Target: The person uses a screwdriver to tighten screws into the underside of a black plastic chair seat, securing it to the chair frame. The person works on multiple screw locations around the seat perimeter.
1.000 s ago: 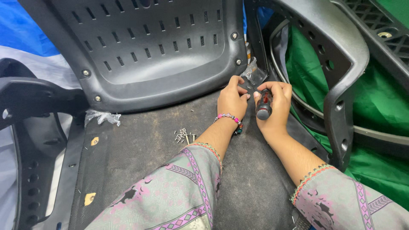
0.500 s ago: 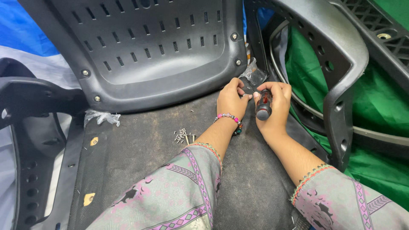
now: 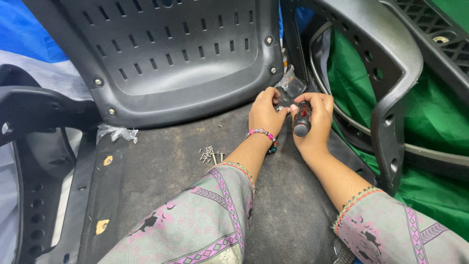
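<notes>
My right hand (image 3: 316, 122) grips a screwdriver (image 3: 301, 120) with a dark red and black handle, its tip pointing away from me toward the lower right corner of a black slotted plastic chair shell (image 3: 171, 54). My left hand (image 3: 265, 111) rests just left of the tip, fingers curled around something small and metallic there; what it pinches is mostly hidden. A beaded bracelet circles my left wrist. Both hands hover over a dark fabric seat pad (image 3: 171, 171).
Several loose screws (image 3: 210, 155) lie in a small pile on the pad. A crumpled clear plastic bag (image 3: 292, 83) sits behind my hands. A black chair frame (image 3: 386, 93) and green cloth (image 3: 430, 127) fill the right; an armrest (image 3: 39, 110) lies left.
</notes>
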